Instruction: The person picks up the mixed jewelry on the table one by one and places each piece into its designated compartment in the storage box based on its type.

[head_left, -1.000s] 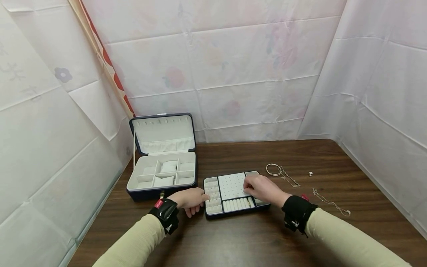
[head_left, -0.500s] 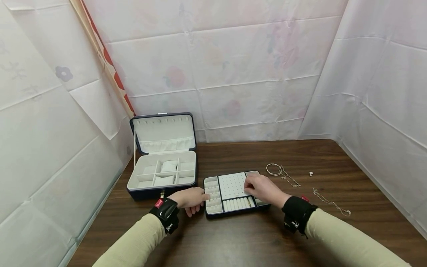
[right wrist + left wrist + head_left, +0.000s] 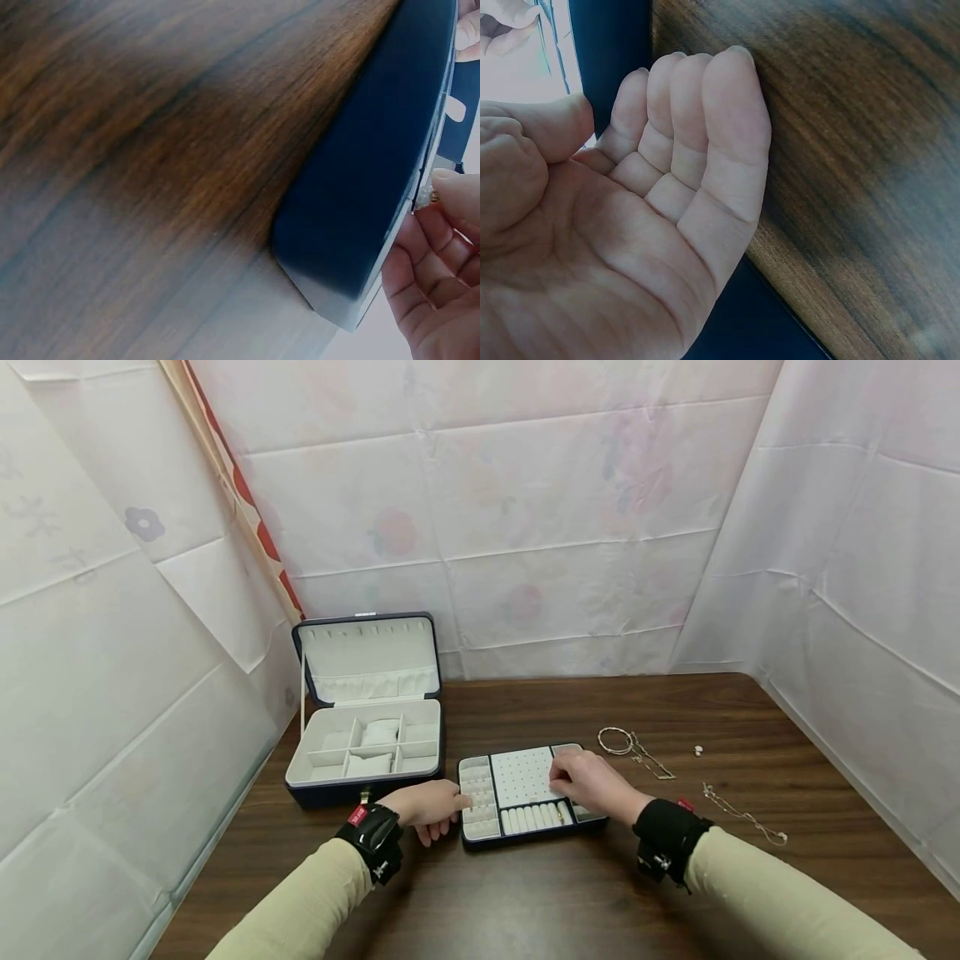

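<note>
Head view: a shallow dark-blue jewellery tray (image 3: 517,841) lies flat on the bench, in front of the person. The right hand (image 3: 592,781) rests over its right side, thumb and fingers bent together by the edge of the dotted white panel (image 3: 519,777). In the right wrist view a small glittering piece (image 3: 425,197) shows right by the thumb; I cannot tell whether the hand holds it or it sits in the tray behind. The left hand (image 3: 427,804) grips the tray's left edge, thumb over the rim and fingers bent along the outside. Between the hands, towards the person, runs a row of white ring rolls (image 3: 528,820).

To the left and further back stands a dark-blue jewellery box (image 3: 333,795), lid raised, with white cushions in two of its compartments. Right of the tray lie a bangle (image 3: 615,755) with a thin chain (image 3: 657,762) just beside it, two tiny white pieces (image 3: 698,749) and, nearer the person, a second chain (image 3: 738,815). Pale patterned sheeting (image 3: 480,510) hangs behind the bench (image 3: 525,902).
</note>
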Demonstrator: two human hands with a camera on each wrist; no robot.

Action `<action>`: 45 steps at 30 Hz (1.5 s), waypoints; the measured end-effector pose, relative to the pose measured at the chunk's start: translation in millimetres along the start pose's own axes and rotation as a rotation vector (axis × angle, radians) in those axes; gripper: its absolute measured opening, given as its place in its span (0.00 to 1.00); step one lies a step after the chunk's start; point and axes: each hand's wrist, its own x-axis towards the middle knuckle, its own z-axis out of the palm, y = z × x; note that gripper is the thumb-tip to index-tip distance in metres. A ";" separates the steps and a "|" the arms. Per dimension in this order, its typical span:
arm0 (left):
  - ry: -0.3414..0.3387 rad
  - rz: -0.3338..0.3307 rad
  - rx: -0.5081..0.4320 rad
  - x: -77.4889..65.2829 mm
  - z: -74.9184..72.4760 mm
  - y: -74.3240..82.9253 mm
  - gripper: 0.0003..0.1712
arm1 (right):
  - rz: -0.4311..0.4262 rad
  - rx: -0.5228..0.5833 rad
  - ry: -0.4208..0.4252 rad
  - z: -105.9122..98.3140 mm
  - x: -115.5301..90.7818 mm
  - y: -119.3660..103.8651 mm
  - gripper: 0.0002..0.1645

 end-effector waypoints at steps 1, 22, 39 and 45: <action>-0.002 0.000 -0.003 0.3 0.0 -0.1 0.22 | 0.004 0.003 -0.004 -0.4 0.0 -0.1 0.09; -0.014 -0.005 -0.012 2.3 1.4 -2.2 0.22 | -0.001 0.021 0.010 1.4 -1.0 2.0 0.10; 0.002 0.011 -0.013 0.0 2.1 -1.6 0.22 | -0.041 -0.001 0.015 6.3 -1.5 3.2 0.11; 0.005 0.010 -0.004 0.5 2.1 -1.6 0.22 | -0.063 0.007 0.020 6.7 -2.3 6.4 0.10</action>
